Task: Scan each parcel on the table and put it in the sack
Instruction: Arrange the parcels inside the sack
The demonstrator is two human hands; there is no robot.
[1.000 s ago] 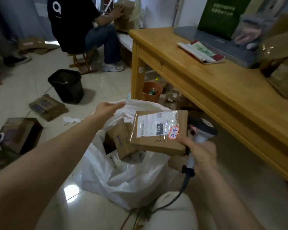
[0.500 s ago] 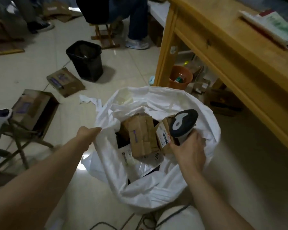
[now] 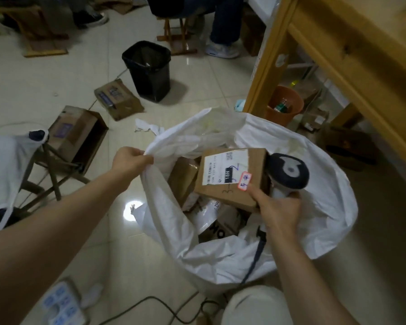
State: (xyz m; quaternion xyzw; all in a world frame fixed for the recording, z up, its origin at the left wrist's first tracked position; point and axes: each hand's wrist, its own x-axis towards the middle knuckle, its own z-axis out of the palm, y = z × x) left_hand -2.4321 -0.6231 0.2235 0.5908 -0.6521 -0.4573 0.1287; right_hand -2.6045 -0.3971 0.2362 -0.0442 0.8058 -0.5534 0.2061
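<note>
Pretty cramped on the right: leg of the light wooden table (image 3: 263, 66) just beside the white woven plastic sack (image 3: 333, 207), with an orange plastic bucket (image 3: 295, 102) holding a bottle tucked under the tabletop. More open tile out left, past a black plastic waste bin (image 3: 148, 73), a flattened brown carton (image 3: 120, 99) and an open brown carton (image 3: 80, 134) tipped on its side. Clenching the sack's rim with the left hand (image 3: 131, 160), mouth held wide. Gripping the brown cardboard parcel (image 3: 230, 181) by its near corner with the right hand (image 3: 279, 207), thumb on top, right over the sack's opening, black-headed handheld scanner (image 3: 287, 172) tucked into that same hand. Inside the sack: another brown box (image 3: 183, 179) and a white mailer bag (image 3: 209, 212). On the parcel, a white shipping label, a blue scribble and a small red-edged sticker, print too blurry to read. White logo on the scanner head.
</note>
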